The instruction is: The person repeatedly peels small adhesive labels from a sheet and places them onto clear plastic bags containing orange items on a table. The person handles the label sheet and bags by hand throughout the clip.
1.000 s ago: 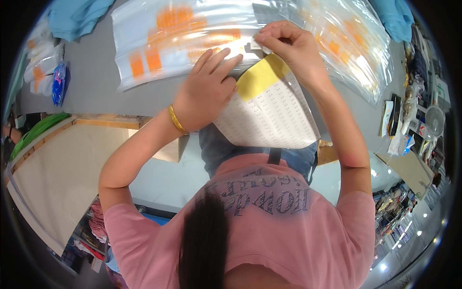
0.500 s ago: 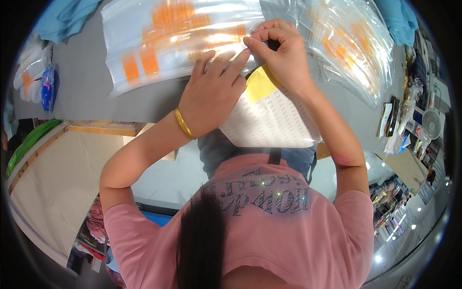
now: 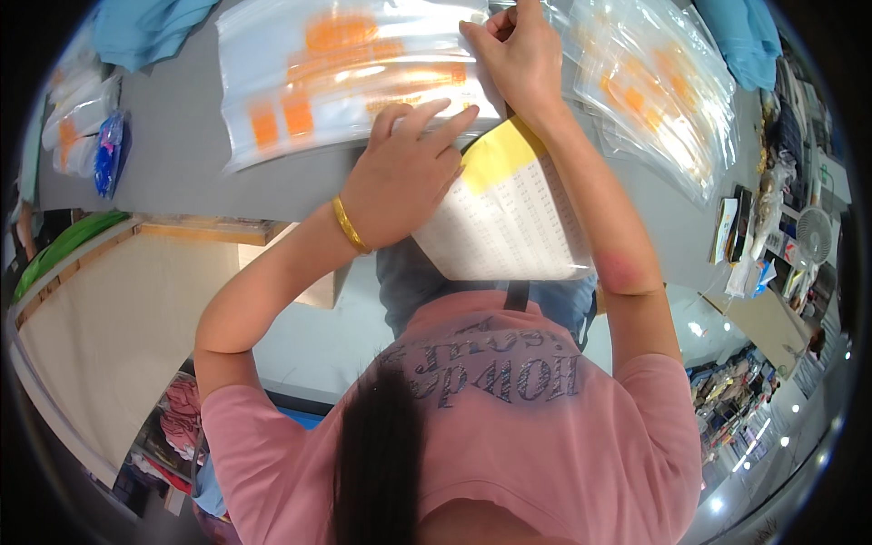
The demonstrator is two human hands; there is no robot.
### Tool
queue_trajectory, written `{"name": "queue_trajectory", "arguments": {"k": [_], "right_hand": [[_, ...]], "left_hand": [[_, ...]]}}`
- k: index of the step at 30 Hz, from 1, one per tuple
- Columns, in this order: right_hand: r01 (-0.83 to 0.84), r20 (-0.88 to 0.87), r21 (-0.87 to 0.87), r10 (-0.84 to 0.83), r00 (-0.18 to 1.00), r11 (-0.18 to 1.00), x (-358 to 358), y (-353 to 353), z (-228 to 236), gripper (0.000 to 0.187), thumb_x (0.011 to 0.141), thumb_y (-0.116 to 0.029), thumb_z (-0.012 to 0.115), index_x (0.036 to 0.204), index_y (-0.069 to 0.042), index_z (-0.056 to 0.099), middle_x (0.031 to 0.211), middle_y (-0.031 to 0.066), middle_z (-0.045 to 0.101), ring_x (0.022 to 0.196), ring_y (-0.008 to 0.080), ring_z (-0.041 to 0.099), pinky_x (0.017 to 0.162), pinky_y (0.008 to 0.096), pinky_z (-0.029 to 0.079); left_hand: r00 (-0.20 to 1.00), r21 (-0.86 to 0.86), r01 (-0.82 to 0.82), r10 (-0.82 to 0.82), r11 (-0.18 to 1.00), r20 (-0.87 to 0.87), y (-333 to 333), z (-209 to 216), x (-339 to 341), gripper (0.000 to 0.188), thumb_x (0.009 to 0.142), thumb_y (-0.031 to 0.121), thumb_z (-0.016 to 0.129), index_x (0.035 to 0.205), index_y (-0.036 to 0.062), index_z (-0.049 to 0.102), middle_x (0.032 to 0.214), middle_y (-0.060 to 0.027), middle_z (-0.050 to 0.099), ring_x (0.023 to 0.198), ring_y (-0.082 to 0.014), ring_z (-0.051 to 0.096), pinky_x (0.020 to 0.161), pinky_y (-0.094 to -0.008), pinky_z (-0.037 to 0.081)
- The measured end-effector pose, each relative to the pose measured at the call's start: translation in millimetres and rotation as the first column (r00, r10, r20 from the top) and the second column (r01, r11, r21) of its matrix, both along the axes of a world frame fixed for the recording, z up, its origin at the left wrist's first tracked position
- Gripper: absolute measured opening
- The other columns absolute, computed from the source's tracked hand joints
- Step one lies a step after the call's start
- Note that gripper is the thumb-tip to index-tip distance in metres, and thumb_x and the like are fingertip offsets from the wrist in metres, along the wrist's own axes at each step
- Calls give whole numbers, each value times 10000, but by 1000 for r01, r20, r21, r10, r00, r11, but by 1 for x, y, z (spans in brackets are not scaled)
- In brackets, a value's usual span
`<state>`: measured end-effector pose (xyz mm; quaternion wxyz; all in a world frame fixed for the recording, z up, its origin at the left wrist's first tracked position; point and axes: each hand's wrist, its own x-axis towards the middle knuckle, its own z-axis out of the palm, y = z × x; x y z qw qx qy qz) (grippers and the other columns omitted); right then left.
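A clear plastic bag (image 3: 263, 73) with orange print lies flat at the far side of the grey table. My left hand (image 3: 404, 177), a gold bangle at its wrist, is open, its spread fingers resting on the bag's near edge. Over the bag's right edge, my right hand (image 3: 527, 68) is closed with thumb and fingers curled together; anything between them is too small to make out. Below both hands, a white label sheet (image 3: 509, 227) with rows of tiny print hangs past the table's near edge. Its upper part shows bare yellow backing (image 3: 498, 154).
More clear bags (image 3: 649, 91) with orange print are piled at the right. Light blue cloth (image 3: 150, 32) lies at the far left, and more blue cloth (image 3: 740, 41) at the far right. A blue packet (image 3: 109, 154) sits beside rolled bags (image 3: 77, 136) at the left.
My right hand has moved farther away along the bag's right edge. My left hand has stayed near the bag's front edge, its fingers slightly nearer me. The head view has shifted a little.
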<state>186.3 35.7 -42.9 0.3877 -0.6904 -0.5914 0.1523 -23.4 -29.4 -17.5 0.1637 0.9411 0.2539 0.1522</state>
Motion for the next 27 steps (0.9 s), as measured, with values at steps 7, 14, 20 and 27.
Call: {"name": "queue_trajectory", "arguments": {"k": [7,14,20,27], "right_hand": [[-165,397,187,79,915,968,-4,-9,13,659,964,-88,625,1534,102,353,779,207,671,769,380,662,712,508,513],[-35,469,338,-136,873,941,-17,-5,13,657,1000,-68,559,1555,155,285,961,191,732,860,361,673,872,437,487],[-76,39,543,65,997,836,-32,2,42,616,1018,-64,616,1558,68,352,997,188,755,783,322,717,702,406,555],[262,-362,367,-122,924,893,139,-9,79,625,981,12,666,1526,81,367,953,123,737,606,114,602,542,245,524]], "left_hand": [[999,-36,43,-43,998,17,-19,9,-10,163,952,135,656,866,3,617,1569,-176,484,1498,-368,384,1251,-559,257],[996,-55,45,-49,997,-73,-22,7,-6,199,939,129,690,829,-6,593,1578,-208,464,1508,-392,370,1247,-577,261],[1000,-69,31,-31,997,6,-24,22,-5,192,867,54,740,801,-28,579,1552,-223,495,1474,-419,422,1231,-586,303],[996,-70,54,-49,996,74,-18,27,1,214,848,63,759,785,-30,577,1556,-222,494,1476,-416,419,1231,-577,309]]}}
